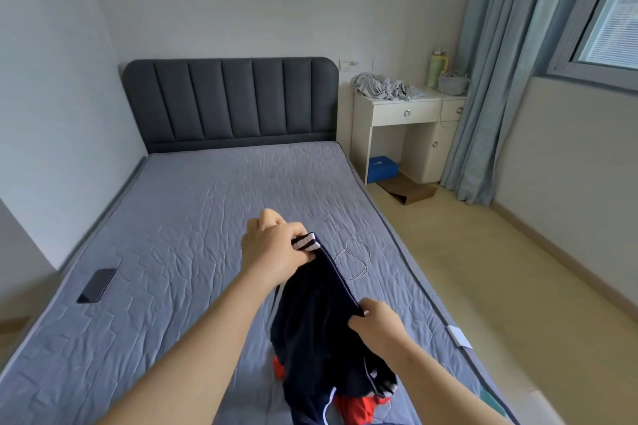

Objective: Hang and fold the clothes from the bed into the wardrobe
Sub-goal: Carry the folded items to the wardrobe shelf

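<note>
A dark navy garment [317, 331] with a white-striped ribbed cuff hangs between my two hands above the grey quilted bed [193, 217]. My left hand [276, 248] grips the striped cuff end, held further out over the mattress. My right hand [376, 321] pinches the garment's top edge closer to me, on the right. The cloth sags down to the mattress, where red fabric [355, 407] shows under it. No wardrobe is in view.
A black phone [96, 285] lies near the bed's left edge. A thin white cable [355, 257] curls on the mattress beyond the garment. A white desk [404, 128] at the back right carries crumpled grey clothes [386, 86]. Bare floor runs along the bed's right side.
</note>
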### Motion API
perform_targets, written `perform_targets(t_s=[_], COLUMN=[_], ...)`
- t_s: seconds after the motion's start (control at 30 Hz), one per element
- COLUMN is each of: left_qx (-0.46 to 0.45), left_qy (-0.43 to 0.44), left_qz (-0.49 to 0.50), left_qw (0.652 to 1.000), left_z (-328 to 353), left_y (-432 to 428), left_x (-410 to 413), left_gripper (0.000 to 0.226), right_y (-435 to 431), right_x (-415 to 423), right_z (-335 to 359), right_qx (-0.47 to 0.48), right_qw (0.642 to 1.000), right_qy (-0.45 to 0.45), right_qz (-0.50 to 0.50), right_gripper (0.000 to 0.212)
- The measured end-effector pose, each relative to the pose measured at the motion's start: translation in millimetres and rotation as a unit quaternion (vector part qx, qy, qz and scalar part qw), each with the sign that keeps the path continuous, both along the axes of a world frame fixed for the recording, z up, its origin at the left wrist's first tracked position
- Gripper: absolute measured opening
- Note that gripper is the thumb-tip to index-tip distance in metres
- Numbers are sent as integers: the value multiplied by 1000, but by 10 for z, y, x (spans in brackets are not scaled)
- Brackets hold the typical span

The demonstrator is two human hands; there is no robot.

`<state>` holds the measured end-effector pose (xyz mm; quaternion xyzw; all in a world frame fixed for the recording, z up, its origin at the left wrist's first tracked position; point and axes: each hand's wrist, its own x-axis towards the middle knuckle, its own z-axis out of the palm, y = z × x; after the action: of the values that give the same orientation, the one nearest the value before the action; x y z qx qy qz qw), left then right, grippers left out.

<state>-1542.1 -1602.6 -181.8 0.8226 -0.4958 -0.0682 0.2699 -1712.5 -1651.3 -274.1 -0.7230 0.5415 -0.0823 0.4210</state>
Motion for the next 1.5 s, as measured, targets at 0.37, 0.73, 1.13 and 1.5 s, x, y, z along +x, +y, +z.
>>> perform_targets(t_s=[0.37,0.73,1.13,1.5], left_qx=[-235,-374,-461,-468], left_qy=[290,408,297,228], left_qz=[45,73,21,-103], left_qw=[927,830,836,848], left_z=[120,707,2144,3107], left_y=[-54,-135,81,480], left_x=[262,636,1016,1073], left_gripper=[12,20,14,21], right_y=[-115,-445,-686,-518], right_x=[46,209,528,338], right_z=[175,1078,2966,3963], right_qx=[1,-126,-261,-188], right_qw=[999,973,836,764], right_qy=[-44,-158,-474,-618], right_qz=[-15,-110,-87,11], right_gripper=[9,10,29,13])
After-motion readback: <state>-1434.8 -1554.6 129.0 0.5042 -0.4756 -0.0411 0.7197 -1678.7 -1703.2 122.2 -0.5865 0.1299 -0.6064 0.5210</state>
